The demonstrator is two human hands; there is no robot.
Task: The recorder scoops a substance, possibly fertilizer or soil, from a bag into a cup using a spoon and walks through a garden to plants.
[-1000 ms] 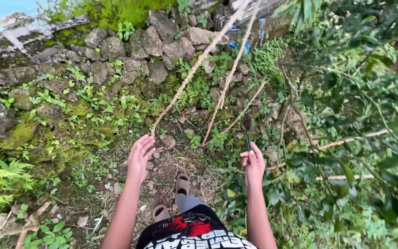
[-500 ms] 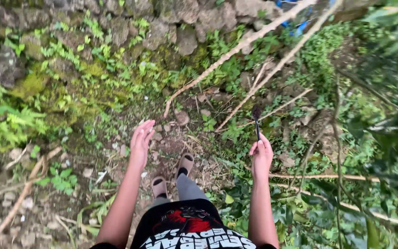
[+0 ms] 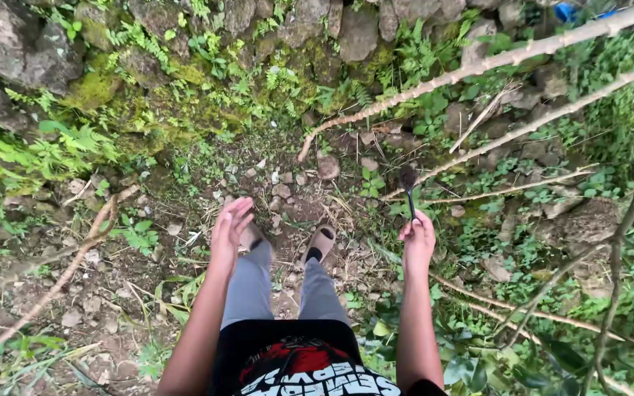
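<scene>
Right of frame centre: right hand [image 3: 417, 242] raised, fingers curled and pinched around thin dark handle of a small brush [image 3: 409, 189], held upright with dark fluffy tip topmost, just above the hand and clear of the ground. Left of centre: left hand [image 3: 230, 229] empty, fingers straight and loosely together, slightly fanned at the tips, palm turned toward frame centre, touching nothing. Between and below the hands: grey trousers [image 3: 251, 286], one sandalled foot [image 3: 321, 243] planted on stony dirt path [image 3: 111, 293], second foot mostly hidden behind left hand. Bottom centre: black shirt [image 3: 295, 363] with red and white print. Across upper frame: mossy stone wall [image 3: 185, 44] with ferns [image 3: 45, 150] along its base at left. Upper right: two long pale bare branches [image 3: 493, 62] slanting down toward frame centre, lower ends near the path stones. Lower left: thinner dry stick [image 3: 60, 271] lying diagonally over the dirt. Right and lower right: dense green foliage [image 3: 596, 293] with thin twigs crossing it. Top right edge: scrap of blue material [image 3: 566, 11], kind not discernible.
</scene>
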